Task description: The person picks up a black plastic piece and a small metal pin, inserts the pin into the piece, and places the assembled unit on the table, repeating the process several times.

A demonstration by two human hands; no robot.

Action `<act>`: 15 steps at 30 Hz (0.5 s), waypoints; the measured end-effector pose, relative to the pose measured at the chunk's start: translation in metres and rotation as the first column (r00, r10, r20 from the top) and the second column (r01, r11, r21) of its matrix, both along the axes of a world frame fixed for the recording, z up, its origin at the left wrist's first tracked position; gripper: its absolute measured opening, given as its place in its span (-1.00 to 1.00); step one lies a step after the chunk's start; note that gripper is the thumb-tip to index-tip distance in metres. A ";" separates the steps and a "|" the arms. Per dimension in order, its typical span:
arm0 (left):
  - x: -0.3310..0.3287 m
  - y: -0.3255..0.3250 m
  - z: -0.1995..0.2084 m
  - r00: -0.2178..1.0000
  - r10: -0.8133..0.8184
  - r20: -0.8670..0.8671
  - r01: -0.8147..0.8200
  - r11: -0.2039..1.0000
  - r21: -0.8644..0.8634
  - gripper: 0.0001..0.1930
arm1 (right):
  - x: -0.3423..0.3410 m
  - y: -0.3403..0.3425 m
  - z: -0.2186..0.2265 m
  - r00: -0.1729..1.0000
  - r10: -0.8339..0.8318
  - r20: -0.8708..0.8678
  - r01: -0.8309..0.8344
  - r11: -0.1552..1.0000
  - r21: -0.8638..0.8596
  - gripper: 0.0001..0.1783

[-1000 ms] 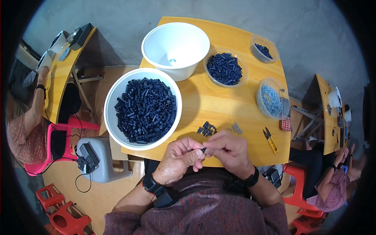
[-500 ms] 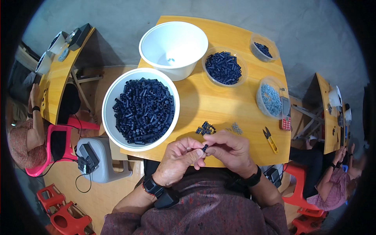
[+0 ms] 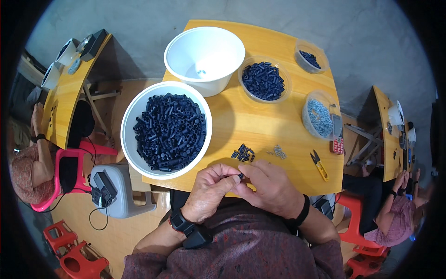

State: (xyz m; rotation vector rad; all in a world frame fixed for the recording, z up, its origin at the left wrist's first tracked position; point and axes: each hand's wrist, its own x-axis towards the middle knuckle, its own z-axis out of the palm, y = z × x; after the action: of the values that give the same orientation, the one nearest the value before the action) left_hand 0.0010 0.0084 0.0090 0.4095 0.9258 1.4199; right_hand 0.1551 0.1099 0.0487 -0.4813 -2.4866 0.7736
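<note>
My left hand (image 3: pixel 209 191) pinches a small black plastic tube (image 3: pixel 240 176) between thumb and index finger, just over the table's near edge. From the other side, my right hand (image 3: pixel 274 189) closes its curled fingers on the same piece and hides most of it. Beyond my fingertips lies a small group of loose black tubes (image 3: pixel 243 152). To their right is a little pile of small metal screws (image 3: pixel 279 151). Yellow-handled snips (image 3: pixel 319 166) rest farther right, near the table edge.
A white bowl (image 3: pixel 128 139) heaped with black tubes stands left; a white bucket (image 3: pixel 204 86) behind it holds a few tiny bits. Clear tubs hold black parts (image 3: pixel 263 81), more black parts (image 3: pixel 310 58) and small silvery pieces (image 3: pixel 318 118). A red-keyed phone (image 3: pixel 337 145) lies right.
My right hand has rolled inward over the small black tube, so less of the piece shows. My left hand keeps its pinch. The things on the table stay put.
</note>
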 end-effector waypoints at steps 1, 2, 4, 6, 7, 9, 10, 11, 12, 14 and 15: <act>0.001 0.000 0.002 1.000 0.013 -0.001 -0.013 0.999 -0.039 -0.89 | 0.000 0.000 0.000 1.000 0.002 0.024 -0.003 1.000 0.029 -0.61; 0.002 0.001 0.002 1.000 0.026 -0.002 -0.026 0.997 -0.078 -0.89 | 0.001 0.000 0.000 1.000 0.002 0.026 -0.003 1.000 0.030 -0.61; 0.000 -0.001 0.001 1.000 -0.015 -0.009 0.014 0.998 -0.062 -0.89 | 0.002 -0.001 0.000 1.000 -0.012 0.011 0.012 0.999 0.036 -0.65; -0.002 -0.003 0.000 0.998 -0.056 -0.017 0.055 0.997 -0.048 -0.89 | 0.002 -0.002 -0.001 1.000 0.006 0.017 -0.007 0.999 0.043 -0.67; -0.001 -0.004 -0.002 0.996 -0.049 -0.071 0.047 0.998 -0.031 -0.90 | 0.002 -0.003 -0.002 0.999 0.025 0.022 -0.026 0.998 0.050 -0.69; 0.000 -0.005 -0.003 0.991 -0.042 -0.124 0.040 0.999 -0.014 -0.90 | 0.003 -0.004 -0.005 0.999 0.031 0.022 -0.032 0.998 0.048 -0.69; 0.001 -0.005 -0.003 0.987 -0.039 -0.154 0.038 0.999 -0.009 -0.90 | 0.003 -0.005 -0.007 0.999 0.038 0.020 -0.039 0.998 0.046 -0.69; 0.002 -0.005 -0.003 0.982 -0.037 -0.184 0.037 0.999 -0.004 -0.91 | 0.004 -0.006 -0.010 0.999 0.036 0.021 -0.037 0.998 0.045 -0.69; 0.002 -0.005 -0.003 0.982 -0.037 -0.184 0.036 0.999 -0.006 -0.91 | 0.005 -0.007 -0.012 0.999 0.027 0.018 -0.028 0.998 0.049 -0.69; 0.003 -0.004 -0.002 0.970 -0.038 -0.240 0.036 0.999 -0.011 -0.92 | 0.006 -0.009 -0.016 1.000 0.018 0.015 -0.019 0.999 0.051 -0.70; 0.004 -0.004 -0.002 0.970 -0.039 -0.241 0.037 0.999 -0.014 -0.92 | 0.006 -0.009 -0.017 1.000 0.014 0.001 -0.014 0.998 0.053 -0.70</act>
State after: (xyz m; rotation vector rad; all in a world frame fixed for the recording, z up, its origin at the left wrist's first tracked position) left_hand 0.0050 0.0039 0.0072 0.5996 1.1147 1.3495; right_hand 0.1609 0.1004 0.0316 -0.4458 -2.5071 0.7107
